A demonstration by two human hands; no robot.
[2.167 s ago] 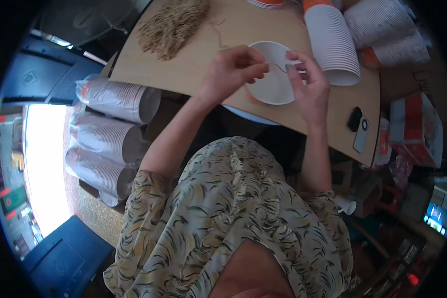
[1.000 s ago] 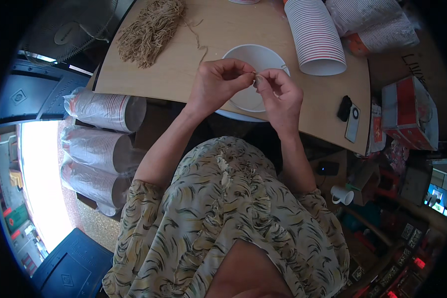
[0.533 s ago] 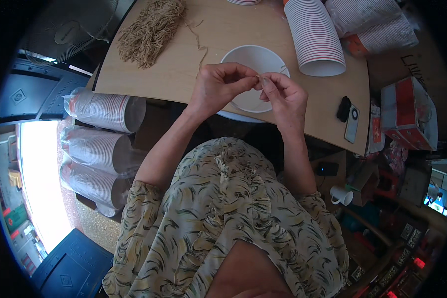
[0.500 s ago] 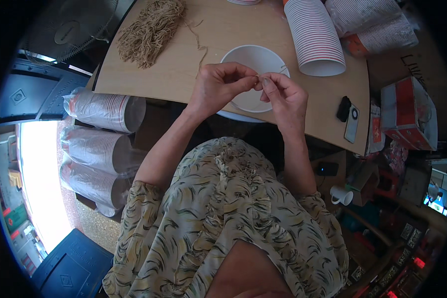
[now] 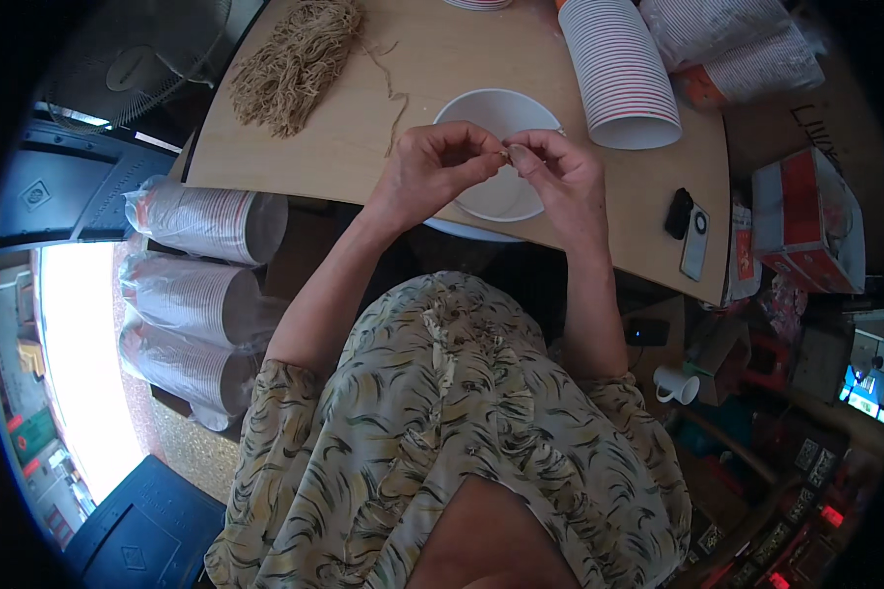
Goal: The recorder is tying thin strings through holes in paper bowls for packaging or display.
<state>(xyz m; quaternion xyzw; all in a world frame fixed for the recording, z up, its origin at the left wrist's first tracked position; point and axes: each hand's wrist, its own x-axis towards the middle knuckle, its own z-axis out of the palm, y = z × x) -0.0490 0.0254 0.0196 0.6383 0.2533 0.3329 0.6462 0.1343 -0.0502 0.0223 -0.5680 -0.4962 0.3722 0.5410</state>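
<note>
My left hand (image 5: 440, 172) and my right hand (image 5: 563, 177) meet over a white round tub (image 5: 501, 108) at the table's near edge. Thumb and forefinger of each are pinched together, fingertips nearly touching. Between them shows a tiny brownish bit, too small to name. The tub is partly hidden behind both hands; its pale inside shows between them. To the left lies a tangled bundle of tan, string-like strands (image 5: 295, 69), with one loose strand (image 5: 401, 98) trailing toward my left hand.
A tall stack of white paper tubs (image 5: 624, 79) lies on its side at the right, near plastic-wrapped stacks (image 5: 756, 69). A phone (image 5: 695, 243) and a black object (image 5: 678, 213) rest by the right edge. More wrapped stacks (image 5: 192, 294) are below left. A white mug (image 5: 676, 384) stands lower right.
The right hand has shifted very slightly left, its fingers more bent. A thin strand seen beyond it earlier now hardly shows. Both hands keep their pinch above the tub.
</note>
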